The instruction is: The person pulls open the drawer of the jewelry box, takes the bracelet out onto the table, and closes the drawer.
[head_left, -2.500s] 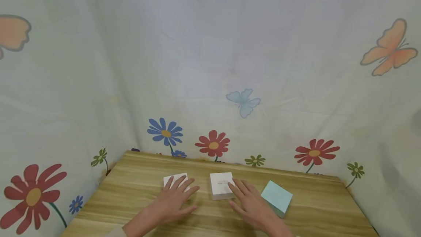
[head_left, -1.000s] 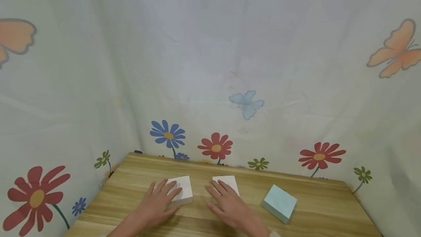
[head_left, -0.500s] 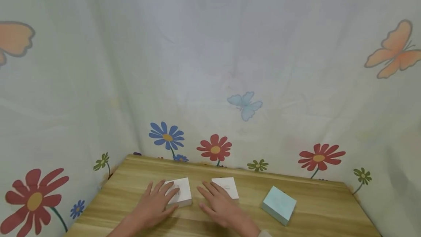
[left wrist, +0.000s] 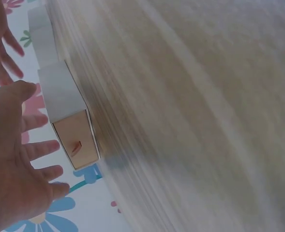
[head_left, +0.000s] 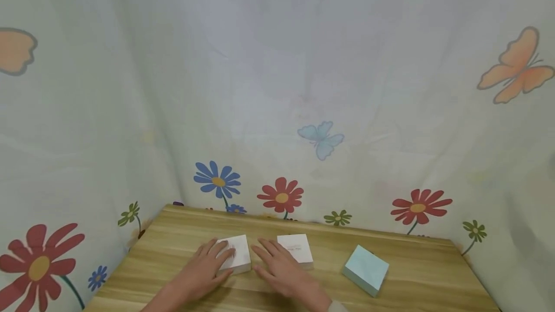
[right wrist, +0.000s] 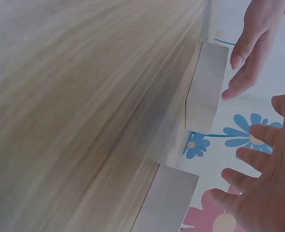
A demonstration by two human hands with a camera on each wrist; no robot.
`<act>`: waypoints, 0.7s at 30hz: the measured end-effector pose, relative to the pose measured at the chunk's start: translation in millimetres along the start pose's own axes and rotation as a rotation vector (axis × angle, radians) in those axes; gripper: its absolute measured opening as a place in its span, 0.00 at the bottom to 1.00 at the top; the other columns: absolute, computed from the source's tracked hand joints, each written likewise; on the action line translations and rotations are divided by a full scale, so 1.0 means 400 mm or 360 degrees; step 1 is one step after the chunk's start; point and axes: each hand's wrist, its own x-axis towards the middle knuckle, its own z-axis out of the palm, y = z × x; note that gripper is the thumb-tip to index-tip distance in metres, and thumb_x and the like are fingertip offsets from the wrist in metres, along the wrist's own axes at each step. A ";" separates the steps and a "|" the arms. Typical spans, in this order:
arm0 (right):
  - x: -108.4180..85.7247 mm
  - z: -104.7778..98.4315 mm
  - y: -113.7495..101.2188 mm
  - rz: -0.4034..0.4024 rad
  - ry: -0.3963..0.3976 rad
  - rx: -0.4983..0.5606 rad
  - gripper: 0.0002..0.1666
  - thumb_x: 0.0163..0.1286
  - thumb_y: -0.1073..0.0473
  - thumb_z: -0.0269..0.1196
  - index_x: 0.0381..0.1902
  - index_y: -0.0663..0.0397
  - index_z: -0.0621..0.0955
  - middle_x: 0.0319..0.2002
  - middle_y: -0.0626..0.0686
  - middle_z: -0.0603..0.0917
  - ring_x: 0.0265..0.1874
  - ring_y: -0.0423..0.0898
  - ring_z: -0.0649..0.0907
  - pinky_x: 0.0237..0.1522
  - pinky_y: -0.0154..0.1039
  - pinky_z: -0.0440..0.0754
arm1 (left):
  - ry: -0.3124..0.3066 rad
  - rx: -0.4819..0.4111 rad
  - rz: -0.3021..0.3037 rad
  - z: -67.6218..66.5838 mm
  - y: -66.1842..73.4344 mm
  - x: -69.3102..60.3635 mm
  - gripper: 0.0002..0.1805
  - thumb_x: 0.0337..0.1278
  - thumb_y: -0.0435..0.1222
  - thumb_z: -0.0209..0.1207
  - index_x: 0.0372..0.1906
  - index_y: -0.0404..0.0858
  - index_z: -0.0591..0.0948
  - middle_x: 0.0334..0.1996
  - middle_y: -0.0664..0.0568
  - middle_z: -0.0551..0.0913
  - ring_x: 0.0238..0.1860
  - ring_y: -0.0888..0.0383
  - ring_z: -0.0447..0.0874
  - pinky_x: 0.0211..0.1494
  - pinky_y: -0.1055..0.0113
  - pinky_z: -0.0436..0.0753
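Observation:
Two white boxes lie on the wooden table, the left one (head_left: 238, 253) and the middle one (head_left: 299, 249). My left hand (head_left: 200, 272) has its fingers spread over the left box's near-left part; in the left wrist view the hand (left wrist: 16, 154) is beside that box (left wrist: 62, 94), whose tan end with a small slot faces the camera. My right hand (head_left: 284, 271) is spread at the middle box's left side, partly covering it. In the right wrist view, the right hand (right wrist: 263, 179) has fingers apart above the middle box (right wrist: 166, 200). Whether either hand touches a box, I cannot tell.
A light teal box (head_left: 366, 269) sits at an angle on the right part of the table (head_left: 416, 273). Behind the table's back edge hangs a pale cloth (head_left: 277, 61) with printed flowers and butterflies, which also runs along both sides.
The right hand has moved left, from the middle box's right side to its left side, uncovering more of its top. The left hand has shifted left, showing more of the left box.

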 end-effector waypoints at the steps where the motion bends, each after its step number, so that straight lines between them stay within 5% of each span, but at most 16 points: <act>1: 0.001 0.002 -0.002 -0.0009 0.0013 -0.0007 0.31 0.82 0.43 0.47 0.75 0.48 0.69 0.75 0.56 0.67 0.72 0.58 0.68 0.72 0.53 0.66 | -0.0006 -0.0028 0.0015 0.002 -0.001 0.000 0.28 0.72 0.53 0.55 0.67 0.42 0.76 0.68 0.40 0.72 0.71 0.32 0.64 0.70 0.33 0.64; 8: 0.016 0.017 -0.006 0.0008 0.0000 0.0029 0.31 0.82 0.43 0.47 0.76 0.48 0.68 0.75 0.57 0.67 0.72 0.58 0.68 0.72 0.53 0.66 | -0.0013 -0.0105 0.0088 0.011 -0.002 0.004 0.25 0.72 0.47 0.58 0.65 0.36 0.77 0.67 0.36 0.72 0.69 0.33 0.67 0.70 0.39 0.68; 17: 0.025 0.025 -0.009 -0.0006 -0.0005 -0.0004 0.32 0.82 0.42 0.47 0.76 0.47 0.67 0.75 0.56 0.67 0.71 0.56 0.69 0.70 0.51 0.70 | 0.0116 0.0003 0.0223 0.023 0.000 0.016 0.20 0.62 0.36 0.68 0.56 0.33 0.79 0.58 0.34 0.77 0.58 0.39 0.79 0.57 0.48 0.82; 21: 0.031 0.019 -0.011 0.0012 -0.0011 -0.0011 0.32 0.82 0.41 0.47 0.77 0.46 0.67 0.75 0.56 0.67 0.71 0.55 0.69 0.69 0.51 0.71 | 0.0093 -0.0012 0.0218 0.021 0.007 0.028 0.19 0.58 0.34 0.70 0.52 0.32 0.80 0.56 0.33 0.78 0.55 0.38 0.81 0.54 0.48 0.83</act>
